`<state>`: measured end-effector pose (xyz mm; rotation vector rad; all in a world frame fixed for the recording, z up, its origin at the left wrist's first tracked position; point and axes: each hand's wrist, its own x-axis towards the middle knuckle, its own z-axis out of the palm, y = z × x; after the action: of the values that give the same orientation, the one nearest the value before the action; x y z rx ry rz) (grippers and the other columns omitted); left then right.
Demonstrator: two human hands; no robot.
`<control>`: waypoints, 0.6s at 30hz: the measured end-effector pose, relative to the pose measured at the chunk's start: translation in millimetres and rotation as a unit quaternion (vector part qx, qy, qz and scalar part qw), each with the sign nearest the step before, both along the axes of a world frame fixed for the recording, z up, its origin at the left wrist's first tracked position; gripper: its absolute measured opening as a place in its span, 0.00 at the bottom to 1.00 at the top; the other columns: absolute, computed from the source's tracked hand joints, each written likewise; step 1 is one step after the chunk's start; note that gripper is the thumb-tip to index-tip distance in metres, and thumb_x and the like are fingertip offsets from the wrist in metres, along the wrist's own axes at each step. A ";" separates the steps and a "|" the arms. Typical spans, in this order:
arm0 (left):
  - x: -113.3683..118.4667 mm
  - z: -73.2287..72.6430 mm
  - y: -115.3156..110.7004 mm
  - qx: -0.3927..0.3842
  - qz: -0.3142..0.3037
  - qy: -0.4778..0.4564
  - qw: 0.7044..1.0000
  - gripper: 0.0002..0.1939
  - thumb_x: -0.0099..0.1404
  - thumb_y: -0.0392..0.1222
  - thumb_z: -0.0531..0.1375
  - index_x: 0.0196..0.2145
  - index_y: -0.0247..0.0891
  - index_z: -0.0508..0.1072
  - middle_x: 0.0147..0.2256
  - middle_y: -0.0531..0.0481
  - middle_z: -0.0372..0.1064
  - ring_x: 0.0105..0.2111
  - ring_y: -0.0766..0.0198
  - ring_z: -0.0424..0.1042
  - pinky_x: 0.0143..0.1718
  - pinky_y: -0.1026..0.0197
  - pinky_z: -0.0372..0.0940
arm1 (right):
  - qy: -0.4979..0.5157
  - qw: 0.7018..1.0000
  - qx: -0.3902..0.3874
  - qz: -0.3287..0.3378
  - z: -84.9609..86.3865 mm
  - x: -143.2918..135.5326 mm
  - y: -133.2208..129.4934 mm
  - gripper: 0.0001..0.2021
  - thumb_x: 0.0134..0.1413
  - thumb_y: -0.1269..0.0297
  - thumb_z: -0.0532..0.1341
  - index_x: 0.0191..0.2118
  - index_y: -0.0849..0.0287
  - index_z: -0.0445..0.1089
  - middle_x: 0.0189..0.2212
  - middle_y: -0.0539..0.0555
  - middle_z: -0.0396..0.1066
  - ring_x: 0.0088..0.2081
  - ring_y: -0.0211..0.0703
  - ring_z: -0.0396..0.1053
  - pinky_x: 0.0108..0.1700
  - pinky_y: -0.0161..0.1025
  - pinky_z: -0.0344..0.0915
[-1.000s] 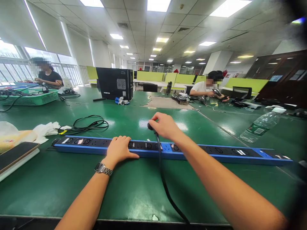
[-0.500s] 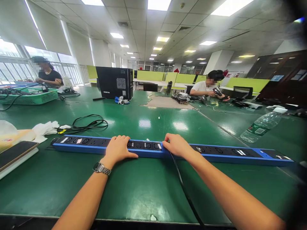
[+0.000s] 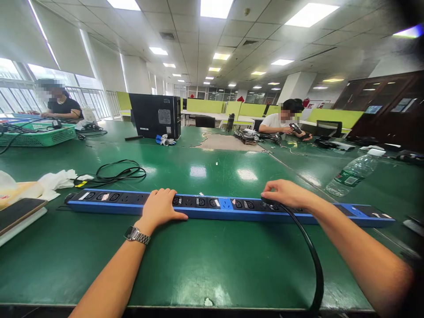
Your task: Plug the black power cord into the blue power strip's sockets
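Two bare hands were at work on one long power strip (image 3: 205,214), which lay crosswise on the green table (image 3: 185,260), blue-sided, with a row of black sockets along its top. The left hand (image 3: 159,206) lay over the strip left of the blue socket (image 3: 226,203), its fingers side by side at the far edge and its thumb apart along the near side, so that the hand closed across the strip. The right hand (image 3: 289,193) was just above the sockets to the right of the blue one, thumb and forefinger pinched on a dark plug (image 3: 266,202), most of it hidden; whether its pins had entered a socket could not be told. A thick black cable (image 3: 317,260) curved from beneath this hand to the near table edge. Judged risks: the cable's weight and bend could twist the plug out of line, so that the pins might catch on a socket's face; a mismatch between pin and socket pattern could invite forcing; and, with the holding hand well apart from the plug, a sideways push could swing the strip's right end. The plastic bottle (image 3: 355,174) stood clear beyond that end.
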<state>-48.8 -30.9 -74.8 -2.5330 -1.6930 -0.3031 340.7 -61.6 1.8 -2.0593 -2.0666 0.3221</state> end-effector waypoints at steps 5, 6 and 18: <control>0.7 0.7 -0.2 0.000 0.002 0.001 1.000 0.41 0.46 0.73 0.62 0.46 0.37 0.71 0.44 0.42 0.74 0.46 0.46 0.70 0.48 0.48 0.59 | -0.012 1.000 -0.016 -0.007 -24.3 7.1 6.6 0.14 0.51 0.52 0.56 0.29 0.56 0.71 0.21 0.49 0.68 0.26 0.41 0.66 0.29 0.35 0.57; 0.9 0.9 -0.2 -0.001 0.001 0.002 1.000 0.41 0.46 0.73 0.62 0.46 0.38 0.71 0.44 0.42 0.74 0.46 0.46 0.70 0.48 0.48 0.59 | -0.019 1.000 -0.019 -0.007 -26.4 5.7 6.3 0.13 0.52 0.52 0.56 0.30 0.56 0.71 0.22 0.49 0.69 0.27 0.41 0.66 0.30 0.35 0.57; -0.6 -1.3 0.8 0.001 0.002 -0.002 1.000 0.41 0.45 0.75 0.61 0.46 0.40 0.71 0.44 0.42 0.73 0.46 0.46 0.70 0.49 0.49 0.58 | -0.068 0.992 0.088 -0.059 2.9 -18.9 -6.2 0.11 0.55 0.57 0.55 0.32 0.57 0.71 0.27 0.53 0.74 0.31 0.44 0.70 0.31 0.36 0.58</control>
<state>-49.5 -30.1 -76.2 -2.5293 -1.6965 -0.3100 321.9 -67.8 4.7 -2.1346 -1.9560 -0.0203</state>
